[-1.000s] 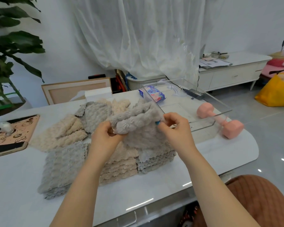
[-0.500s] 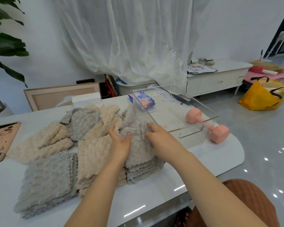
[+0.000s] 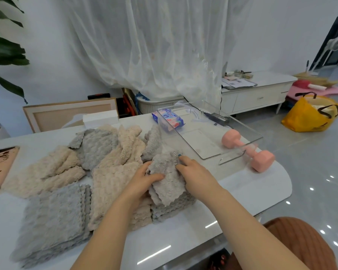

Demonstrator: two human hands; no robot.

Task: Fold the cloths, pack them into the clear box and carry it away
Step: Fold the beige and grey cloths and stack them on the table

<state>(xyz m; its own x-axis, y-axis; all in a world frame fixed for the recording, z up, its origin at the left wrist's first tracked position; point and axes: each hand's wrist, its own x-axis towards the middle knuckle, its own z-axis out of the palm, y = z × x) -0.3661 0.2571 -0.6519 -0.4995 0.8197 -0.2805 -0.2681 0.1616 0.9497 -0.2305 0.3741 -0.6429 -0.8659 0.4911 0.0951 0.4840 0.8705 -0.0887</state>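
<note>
A grey cloth (image 3: 167, 184) is held low over the folded grey stack (image 3: 174, 209) near the counter (image 3: 183, 236) edge, presumably so that it can be squared and laid on that stack. Its left edge is pinched by the left hand (image 3: 142, 180), with the thumb laid over the top and the fingers hidden beneath. Its right edge is covered by the right hand (image 3: 195, 176), fingers stretched toward the far corner; whether that edge is gripped or merely pressed cannot be told. The cloth thus lies between both hands, touching each. The clear box (image 3: 232, 159) is set just beyond the right hand, with no cloths packed yet, and is judged to be kept within reach.
</note>
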